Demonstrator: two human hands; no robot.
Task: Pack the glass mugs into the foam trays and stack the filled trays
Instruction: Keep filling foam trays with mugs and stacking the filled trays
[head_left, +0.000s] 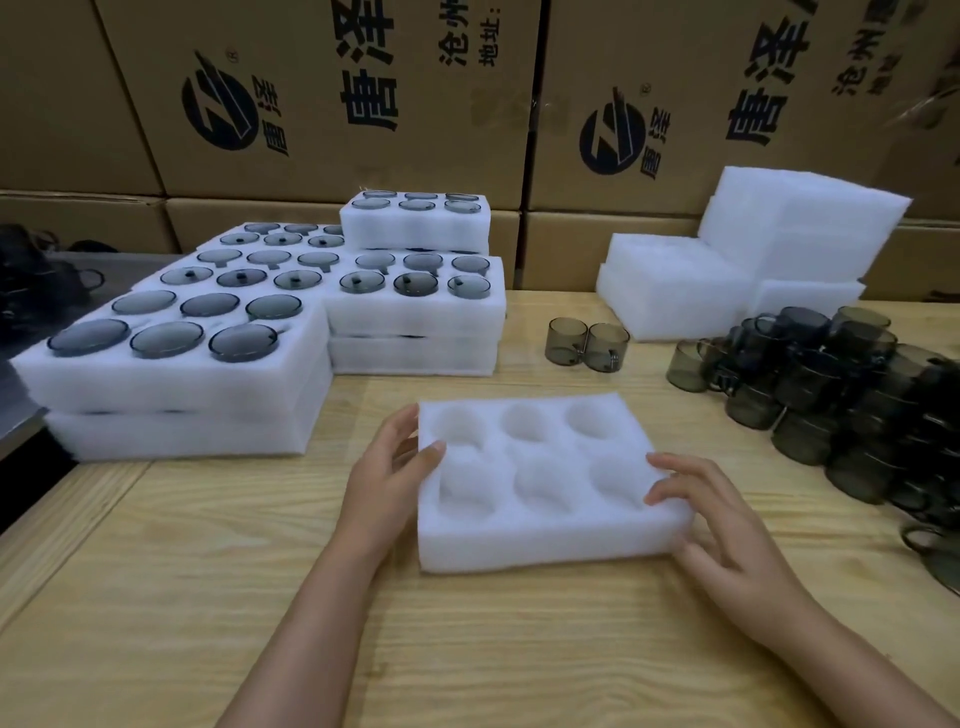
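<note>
**packer_01:** Both hands are on the empty foam tray (540, 540), which lies flat on the table (208, 571) right in front of me. Left hand (389, 467) pinches its left edge with the thumb on top, and right hand (727, 525) clamps the right corner. All six pockets are bare. Tips?

**foamguy:** I'd square it up first, then free the right hand and feed from the mug pile (810, 379) on that side. Push each mug down snug like the ones in the filled trays (182, 395) at left, or the stack will probably rock.
</note>
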